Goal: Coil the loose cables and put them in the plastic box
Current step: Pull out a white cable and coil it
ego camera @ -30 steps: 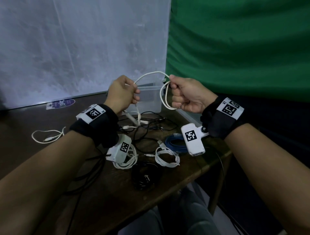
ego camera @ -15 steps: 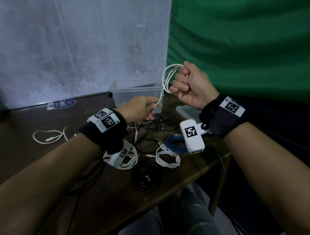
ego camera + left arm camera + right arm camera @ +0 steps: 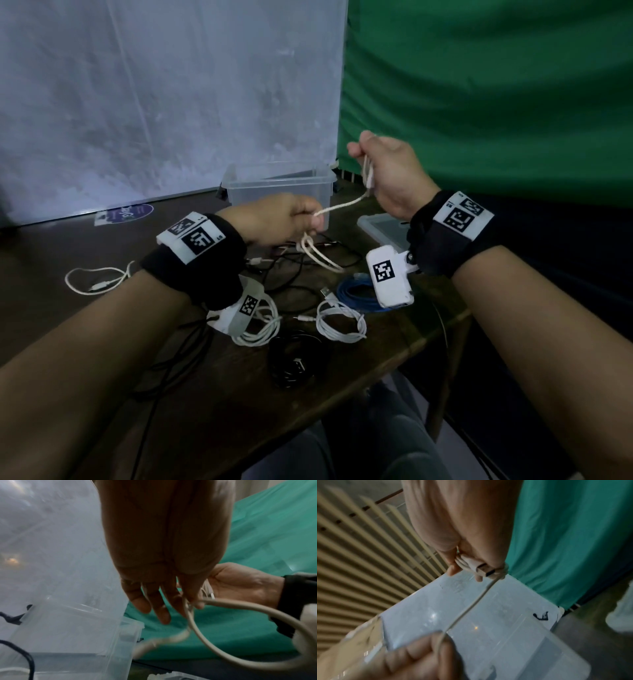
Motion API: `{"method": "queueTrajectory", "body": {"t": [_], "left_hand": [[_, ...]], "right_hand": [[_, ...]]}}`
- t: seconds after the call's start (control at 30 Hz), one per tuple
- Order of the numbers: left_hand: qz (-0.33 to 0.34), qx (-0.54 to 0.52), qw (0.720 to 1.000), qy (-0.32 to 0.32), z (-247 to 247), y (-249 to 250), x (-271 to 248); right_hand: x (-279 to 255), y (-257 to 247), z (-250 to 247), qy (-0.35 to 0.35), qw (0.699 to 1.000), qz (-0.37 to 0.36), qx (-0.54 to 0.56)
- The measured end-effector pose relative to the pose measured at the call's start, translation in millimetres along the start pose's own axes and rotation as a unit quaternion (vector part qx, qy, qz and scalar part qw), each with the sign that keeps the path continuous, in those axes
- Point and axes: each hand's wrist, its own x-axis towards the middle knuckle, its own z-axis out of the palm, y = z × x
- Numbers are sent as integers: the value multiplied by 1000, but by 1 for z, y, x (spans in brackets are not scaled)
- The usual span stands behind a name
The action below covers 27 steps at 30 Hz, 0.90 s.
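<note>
A white cable runs taut between my two hands above the table. My right hand is raised in front of the green cloth and grips several coiled loops of it, with the plug poking out of the fist. My left hand is lower, in front of the clear plastic box, and pinches the cable's free part, whose tail hangs down to the table. The box stands open at the back of the table.
Coiled white cables, a blue coil and a black coil lie on the brown table. Loose black cables tangle mid-table. A loose white cable lies left. The box lid rests at right.
My right hand rose and turned with the coil. My left hand dropped from beside it to in front of the box, sliding along the cable, which is now pulled straight.
</note>
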Motion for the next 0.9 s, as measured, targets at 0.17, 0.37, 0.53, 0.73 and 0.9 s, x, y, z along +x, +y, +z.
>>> {"method": "queueTrajectory", "body": {"t": [0.17, 0.37, 0.53, 0.73, 0.9], "left_hand": [[6, -23, 980, 196, -9, 3, 4], [20, -26, 956, 292, -7, -1, 5], [17, -82, 960, 268, 1, -9, 2], [68, -96, 974, 195, -1, -8, -7], [76, -121, 972, 187, -3, -11, -11]], "right_hand": [[-6, 7, 0, -93, 960, -22, -264], [-20, 8, 9, -239, 956, 61, -160], [-25, 3, 7, -234, 963, 70, -117], [-18, -1, -1, -182, 975, 124, -36], [-12, 2, -9, -104, 984, 145, 16]]}}
